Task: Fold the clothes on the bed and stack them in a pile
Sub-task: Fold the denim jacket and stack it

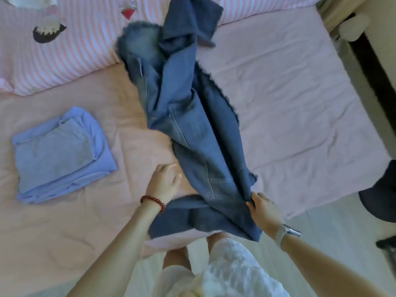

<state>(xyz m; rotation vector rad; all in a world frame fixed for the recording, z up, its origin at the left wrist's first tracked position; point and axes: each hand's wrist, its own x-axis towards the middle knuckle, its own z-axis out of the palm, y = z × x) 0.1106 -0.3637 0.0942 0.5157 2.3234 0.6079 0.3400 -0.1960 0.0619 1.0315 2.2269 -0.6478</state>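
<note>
Head view, nearest me: my right hand (264, 211) pinches the frayed edge of the long blue denim garment (192, 129) in curled fingers; my left hand (165, 182) lies flat beside it, fingers relaxed. Farther left sits a folded lilac pile (60, 155) on the pink bed (300, 103), open sheet to the right.

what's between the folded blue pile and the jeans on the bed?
Head view: only bare pink bedsheet lies between the folded blue pile and the jeans. Nearer the person, the left hand sits at the jeans' left edge.
</note>
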